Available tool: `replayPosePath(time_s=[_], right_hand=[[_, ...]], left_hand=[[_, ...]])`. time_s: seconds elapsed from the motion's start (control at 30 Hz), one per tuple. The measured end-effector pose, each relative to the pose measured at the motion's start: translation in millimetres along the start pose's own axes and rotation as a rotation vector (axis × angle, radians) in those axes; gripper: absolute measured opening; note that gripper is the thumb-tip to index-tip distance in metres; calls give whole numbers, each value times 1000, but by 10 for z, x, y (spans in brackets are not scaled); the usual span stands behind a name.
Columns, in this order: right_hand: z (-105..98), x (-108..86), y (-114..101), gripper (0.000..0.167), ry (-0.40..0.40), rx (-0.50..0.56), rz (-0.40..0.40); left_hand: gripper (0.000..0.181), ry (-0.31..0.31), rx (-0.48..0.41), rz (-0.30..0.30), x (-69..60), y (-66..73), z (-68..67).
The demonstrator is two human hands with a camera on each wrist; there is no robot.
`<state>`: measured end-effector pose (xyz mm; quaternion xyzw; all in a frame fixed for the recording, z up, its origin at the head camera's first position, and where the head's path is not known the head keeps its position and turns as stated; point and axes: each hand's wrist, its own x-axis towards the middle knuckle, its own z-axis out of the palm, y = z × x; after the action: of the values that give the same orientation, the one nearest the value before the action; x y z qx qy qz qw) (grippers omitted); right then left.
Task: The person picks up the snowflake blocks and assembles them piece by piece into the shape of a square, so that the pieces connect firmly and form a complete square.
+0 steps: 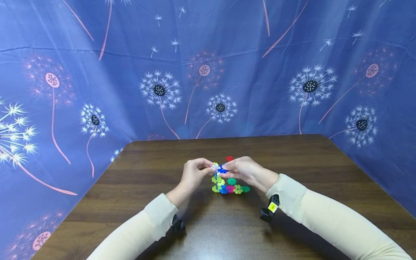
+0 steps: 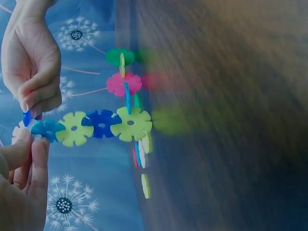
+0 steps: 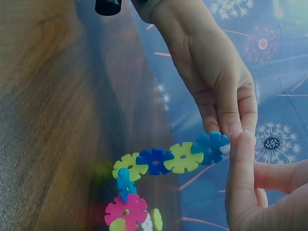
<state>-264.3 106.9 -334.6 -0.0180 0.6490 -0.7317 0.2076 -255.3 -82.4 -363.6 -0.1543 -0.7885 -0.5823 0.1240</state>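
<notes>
Nearest to you, your two pale sleeves [image 1: 130,231] are spanning the wooden table [image 1: 214,238], with a black wrist camera [image 1: 177,224] sitting under the left cuff and another [image 1: 268,213] under the right. Between them, your left hand [image 1: 194,174] is pinching the top of an upright column of notched flower discs, where a white disc [image 1: 216,167] is showing by your fingertips. Your right hand [image 1: 246,170] is grasping a deep blue disc [image 1: 222,169] between thumb and fingers, close against that top end. Below your grip the column is running down through a light blue disc [image 3: 209,149], a yellow-green disc [image 3: 183,157], a dark blue disc [image 3: 155,161] and a lower yellow-green disc [image 3: 130,166] to the base. There, a pink disc [image 1: 230,189] and a green disc [image 1: 245,189] are forming part of the row that seems to be resting on the tabletop. You are probably working on the step of slotting the deep blue disc into the column's upper end; whether the notches are already engaging, your fingers are hiding. The move is calling for you to be lining up notch with notch, bracing the top with your left fingers and pressing gently, since a hard push could be tilting the column or loosening a lower joint. Farther off, a red disc [image 1: 229,158] is peeking out beyond your right hand, its connection unclear, and behind the table a blue dandelion-printed cloth [image 1: 253,79] is hanging.
</notes>
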Motion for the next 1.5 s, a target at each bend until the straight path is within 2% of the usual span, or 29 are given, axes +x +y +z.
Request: replayPosePath(time_s=[0.1,0.2,0.33,0.4,0.57,0.7,0.87,1.0,1.13,1.37,1.5], right_hand=[[6,-13,4,28,6,3,-1],[6,-23,1,28,-1,4,10],[5,-20,-21,28,-12,-2,25],[2,-7,-27,27,-18,-1,28],[-8,21,-10,25,-38,3,20],[-15,37,6,30,-36,5,33],[-63,58,2,34,-38,-9,22],[-171,91,11,34,-51,-114,-32],[-280,149,31,34,-15,-258,-58],[-407,272,121,27,78,-495,-60],[-483,358,222,23,96,-615,-51]], left_hand=[[9,-21,14,9,9,8,-23],[11,-40,42,-15,-13,71,-50],[19,-66,89,-13,-11,43,-63],[24,-81,107,19,7,-33,-57],[36,-156,69,39,14,-31,-27],[37,-209,20,-1,18,-8,-2],[32,-181,34,-19,25,-14,7],[31,-143,53,-11,38,-44,6],[32,-137,54,-24,46,-61,0],[29,-145,48,-49,44,-65,-4],[28,-151,34,-55,38,-75,-6]])
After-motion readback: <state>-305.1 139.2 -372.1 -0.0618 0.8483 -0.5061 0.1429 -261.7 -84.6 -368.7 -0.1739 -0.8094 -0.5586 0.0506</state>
